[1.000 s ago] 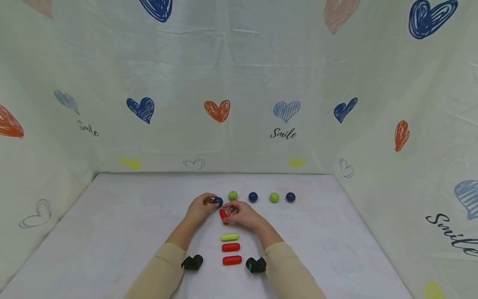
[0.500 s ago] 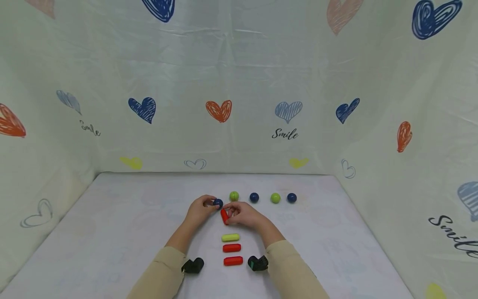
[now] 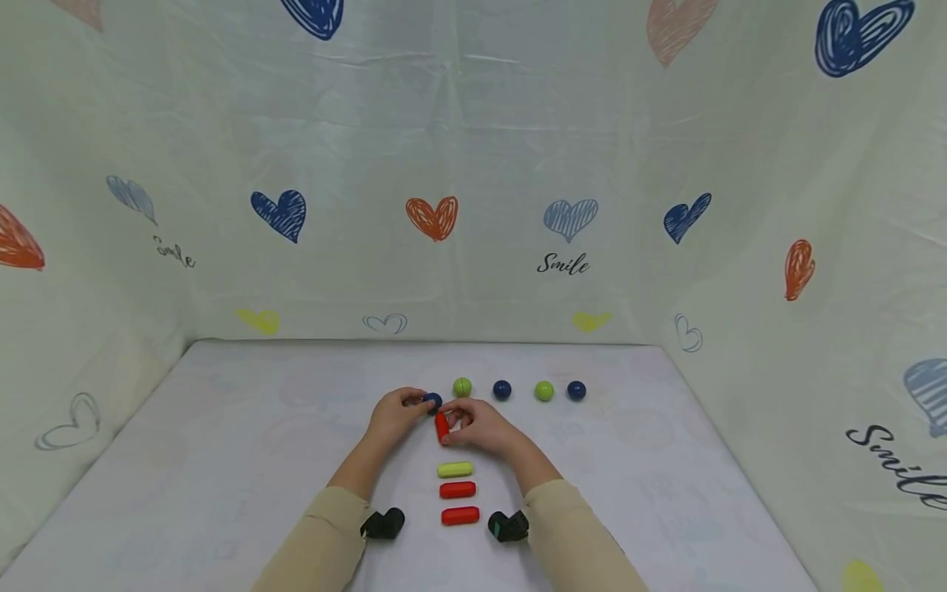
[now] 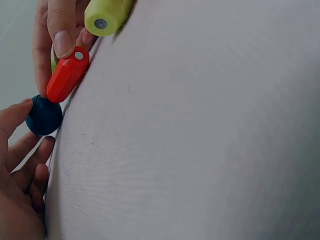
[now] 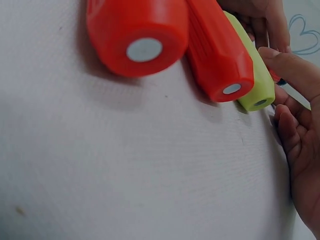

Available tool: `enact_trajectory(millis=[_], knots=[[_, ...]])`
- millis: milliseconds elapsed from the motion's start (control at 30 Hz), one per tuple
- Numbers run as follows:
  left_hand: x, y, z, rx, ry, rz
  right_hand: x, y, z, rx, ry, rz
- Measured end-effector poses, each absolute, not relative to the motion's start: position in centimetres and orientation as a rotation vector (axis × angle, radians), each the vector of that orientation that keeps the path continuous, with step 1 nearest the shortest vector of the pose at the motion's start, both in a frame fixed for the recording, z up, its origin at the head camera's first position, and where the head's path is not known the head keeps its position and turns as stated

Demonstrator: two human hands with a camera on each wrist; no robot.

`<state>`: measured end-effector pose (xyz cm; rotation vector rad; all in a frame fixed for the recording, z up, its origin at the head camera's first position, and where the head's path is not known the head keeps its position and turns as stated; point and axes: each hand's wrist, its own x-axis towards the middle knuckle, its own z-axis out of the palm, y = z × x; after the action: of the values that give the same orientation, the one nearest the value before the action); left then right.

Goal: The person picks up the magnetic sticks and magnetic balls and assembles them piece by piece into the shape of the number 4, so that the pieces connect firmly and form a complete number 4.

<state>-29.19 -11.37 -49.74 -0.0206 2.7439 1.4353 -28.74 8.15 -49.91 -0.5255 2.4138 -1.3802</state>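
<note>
Between thumb and fingers, my left hand [image 3: 390, 418] pinches a dark blue ball [image 3: 432, 403] on the white table. My right hand [image 3: 482, 423] grips a short red magnetic rod [image 3: 441, 428], whose far end meets the ball. In the left wrist view, a pale magnet disc shows on the near end of the held red rod [image 4: 68, 76], and its other end appears to touch the blue ball [image 4: 44, 117]. In the right wrist view the held rod is mostly hidden behind my right hand [image 5: 305, 150].
Nearer me lie a yellow-green rod [image 3: 455, 469], a red rod [image 3: 457, 490] and another red rod [image 3: 460, 516], all crosswise. Behind and to the right sit a green ball [image 3: 462, 387], a blue ball [image 3: 502, 390], another green ball [image 3: 543, 390] and another blue ball [image 3: 576, 390].
The held red rod has turned slightly and now points more directly away from me. Both hands stay in nearly the same place, and the other rods and balls have not moved.
</note>
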Motion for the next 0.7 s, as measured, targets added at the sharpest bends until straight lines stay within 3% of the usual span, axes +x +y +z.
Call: enact_trajectory(millis=[700], knots=[[-29.28, -11.4, -49.8, 0.003, 2.743, 1.399, -28.38, 7.94, -50.02, -0.493, 2.404, -1.464]])
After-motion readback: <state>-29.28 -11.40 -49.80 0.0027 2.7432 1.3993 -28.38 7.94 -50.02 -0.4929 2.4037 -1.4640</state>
